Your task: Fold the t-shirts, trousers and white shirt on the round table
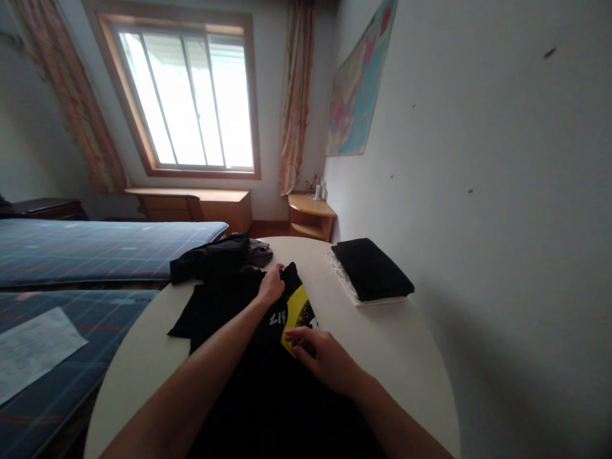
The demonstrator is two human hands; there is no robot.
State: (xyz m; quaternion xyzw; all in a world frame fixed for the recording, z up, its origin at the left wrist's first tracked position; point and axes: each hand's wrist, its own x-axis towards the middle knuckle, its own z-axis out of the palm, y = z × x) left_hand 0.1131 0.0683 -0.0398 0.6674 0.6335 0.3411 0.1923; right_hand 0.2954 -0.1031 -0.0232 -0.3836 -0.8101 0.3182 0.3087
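A black T-shirt [224, 306] with a yellow patch and white lettering lies on the round white table [382, 357]. Part of the print side is turned over toward the right. At the far end of the shirt, my left hand [272, 285] is closed on the cloth near its upper edge; its fingertips are partly hidden. My right hand [327, 358] hovers over or rests lightly on the yellow print, fingers loosely bent and apart from the thumb. Whether it touches the cloth I cannot tell. The shirt's near part merges into the dark area below my hands.
Dark crumpled clothes [210, 256] lie at the table's far left edge. A folded black garment on white cloth [373, 269] sits at the right, by the wall. Left of the table are plaid mattresses [109, 252] and a paper sheet [38, 350]. A corner shelf [312, 207] stands behind.
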